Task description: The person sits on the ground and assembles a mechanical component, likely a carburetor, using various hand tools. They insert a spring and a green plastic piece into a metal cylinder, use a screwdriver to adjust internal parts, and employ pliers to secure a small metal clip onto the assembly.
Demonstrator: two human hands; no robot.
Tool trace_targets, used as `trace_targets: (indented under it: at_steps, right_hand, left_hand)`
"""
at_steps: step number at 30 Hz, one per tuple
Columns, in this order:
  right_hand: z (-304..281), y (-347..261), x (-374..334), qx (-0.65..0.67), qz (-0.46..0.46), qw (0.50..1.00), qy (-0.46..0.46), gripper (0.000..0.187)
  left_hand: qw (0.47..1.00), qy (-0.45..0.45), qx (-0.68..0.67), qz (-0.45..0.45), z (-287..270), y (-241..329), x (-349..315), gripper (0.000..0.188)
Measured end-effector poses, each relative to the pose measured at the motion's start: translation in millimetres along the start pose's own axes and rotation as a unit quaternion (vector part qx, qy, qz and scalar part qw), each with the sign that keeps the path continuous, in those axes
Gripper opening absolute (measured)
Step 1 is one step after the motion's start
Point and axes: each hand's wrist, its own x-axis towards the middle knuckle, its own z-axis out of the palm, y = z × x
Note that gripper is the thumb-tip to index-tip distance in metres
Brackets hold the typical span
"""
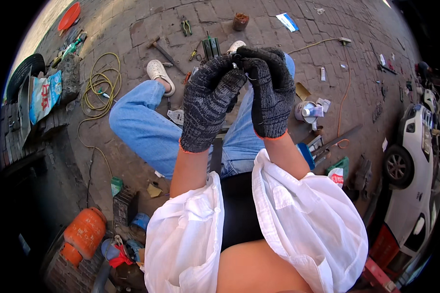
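Both hands wear dark grey knitted gloves with orange cuffs and meet in front of me, above my knees. My left hand (211, 97) has its fingers curled in a pinch. Opposite it, my right hand (269, 90) is closed the same way, its fingertips against the left ones. A tiny shiny piece (235, 65) shows between the fingertips, too small to name. Just beyond the hands stands a green metal block-like tool (211, 49) on the paving. A hammer (165, 52) and green-handled pliers (186, 26) lie on the ground past my left foot.
A coiled yellow hose or cable (101, 85) lies at left, and an orange gas cylinder (85, 232) at lower left. At right are a metal mug (305, 112), an orange cord (348, 95) and a white car (411, 171). A rusty-brown pot (240, 21) stands ahead.
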Motion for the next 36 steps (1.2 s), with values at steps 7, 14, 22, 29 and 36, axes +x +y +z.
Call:
trace_targets:
  at_steps: [7, 14, 22, 29, 36]
  right_hand:
    - [-11, 1, 8, -0.059, -0.043, 0.995, -0.069, 0.021]
    - [-21, 1, 19, -0.238, -0.206, 0.942, -0.118, 0.027]
    - [-9, 5, 8, -0.242, -0.186, 0.947, -0.100, 0.020]
    - [-9, 20, 16, -0.346, -0.321, 0.872, -0.129, 0.027]
    - [1, 57, 4, -0.309, -0.127, 0.857, -0.393, 0.029]
  left_hand:
    - [0.997, 0.003, -0.050, -0.060, -10, 4, -1, 0.027]
    - [0.999, -0.019, -0.005, -0.033, -13, -2, -1, 0.031]
    - [0.979, -0.027, 0.174, 0.098, -27, -9, -4, 0.026]
    - [0.941, -0.042, 0.319, 0.108, -29, 15, -5, 0.023]
    - [0.975, 0.002, 0.180, -0.128, -73, -36, -29, 0.021]
